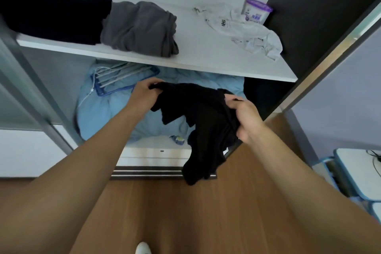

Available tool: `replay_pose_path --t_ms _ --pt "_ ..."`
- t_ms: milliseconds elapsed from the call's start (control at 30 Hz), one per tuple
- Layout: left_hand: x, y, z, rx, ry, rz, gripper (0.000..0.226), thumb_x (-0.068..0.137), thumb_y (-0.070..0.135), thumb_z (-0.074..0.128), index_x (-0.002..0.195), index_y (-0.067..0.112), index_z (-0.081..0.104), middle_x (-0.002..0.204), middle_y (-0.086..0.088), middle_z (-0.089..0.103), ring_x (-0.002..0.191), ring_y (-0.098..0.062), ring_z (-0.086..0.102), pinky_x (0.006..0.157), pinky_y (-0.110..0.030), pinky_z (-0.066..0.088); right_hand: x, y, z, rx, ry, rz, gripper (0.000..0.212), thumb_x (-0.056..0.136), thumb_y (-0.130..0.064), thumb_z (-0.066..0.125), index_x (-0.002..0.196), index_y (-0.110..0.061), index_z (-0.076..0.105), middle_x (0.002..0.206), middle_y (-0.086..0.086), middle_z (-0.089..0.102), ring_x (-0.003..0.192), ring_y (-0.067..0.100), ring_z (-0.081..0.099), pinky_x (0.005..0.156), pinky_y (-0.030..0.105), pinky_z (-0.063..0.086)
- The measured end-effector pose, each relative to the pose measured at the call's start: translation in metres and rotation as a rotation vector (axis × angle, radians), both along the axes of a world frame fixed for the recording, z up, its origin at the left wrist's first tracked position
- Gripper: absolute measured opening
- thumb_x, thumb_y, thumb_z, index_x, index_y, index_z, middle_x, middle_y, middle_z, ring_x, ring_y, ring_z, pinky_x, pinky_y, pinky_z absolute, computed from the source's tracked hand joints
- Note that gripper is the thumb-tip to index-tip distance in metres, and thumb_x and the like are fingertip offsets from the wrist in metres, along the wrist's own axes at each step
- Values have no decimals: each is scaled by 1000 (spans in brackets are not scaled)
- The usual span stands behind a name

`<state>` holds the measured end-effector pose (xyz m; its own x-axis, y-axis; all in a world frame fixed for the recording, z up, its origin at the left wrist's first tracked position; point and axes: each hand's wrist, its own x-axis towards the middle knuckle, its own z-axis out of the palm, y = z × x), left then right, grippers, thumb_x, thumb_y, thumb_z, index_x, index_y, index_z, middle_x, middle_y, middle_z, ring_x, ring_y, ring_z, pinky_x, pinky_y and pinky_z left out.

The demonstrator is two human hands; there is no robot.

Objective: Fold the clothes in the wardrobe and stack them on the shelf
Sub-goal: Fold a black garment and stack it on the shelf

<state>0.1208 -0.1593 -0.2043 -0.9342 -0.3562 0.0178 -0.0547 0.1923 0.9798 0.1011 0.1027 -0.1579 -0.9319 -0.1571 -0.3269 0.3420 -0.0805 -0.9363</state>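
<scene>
On the flat white wardrobe shelf point(206, 62) lie a bulky black garment heap point(51, 2), a soft grey crumpled garment point(140, 27) touching it, a wrinkled white garment point(247, 29) and, beside that, a round purple-lidded tub point(256, 11). The compartment below holds a puffy light blue quilt point(115, 113) with a blue-framed metal hanger rack point(115, 78) on top. In front of it, above the brown wooden floor point(165, 212), the left hand point(144, 95) and right hand point(247, 117), held apart, each pinch a limp thin black garment point(202, 119), which dangles below the right hand.
</scene>
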Motion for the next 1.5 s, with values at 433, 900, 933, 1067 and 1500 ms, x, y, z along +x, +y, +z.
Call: replay_pose_path --t_ms 433,900,933,1067,1500 --pt "93 133 18 -79 87 -234 49 69 -3 49 87 35 76 96 8 76 97 -7 70 86 -17 51 89 76 -77 130 -68 533 53 90 -60 57 132 -27 61 129 -10 68 118 7 62 103 33 45" --pt "150 115 4 -558 -205 -54 46 84 29 41 128 37 54 120 3 64 113 -22 60 101 -41 45 122 65 -39 -419 125 175 21 100 -14 54 110 -15 72 109 3 76 103 16 72 80 23 57" --pt "155 108 -1 -640 -303 -78 41 85 32 38 122 36 55 113 1 68 106 -25 62 97 -44 47 121 65 -33 -470 104 164 21 101 -13 53 112 -12 70 109 5 76 103 17 72 81 24 57" --pt "169 84 -19 -356 -382 -143 19 99 20 45 86 20 59 80 3 65 77 -15 62 75 -32 51 120 57 -16 -540 42 146 23 100 -15 51 106 -6 71 98 7 76 95 20 72 79 29 58" --pt "164 53 15 300 -60 -178 41 94 1 46 81 24 78 72 7 72 64 -4 67 56 -14 50 117 42 -7 122 123 403 33 95 -36 59 116 -13 71 99 8 71 90 19 67 84 29 53"
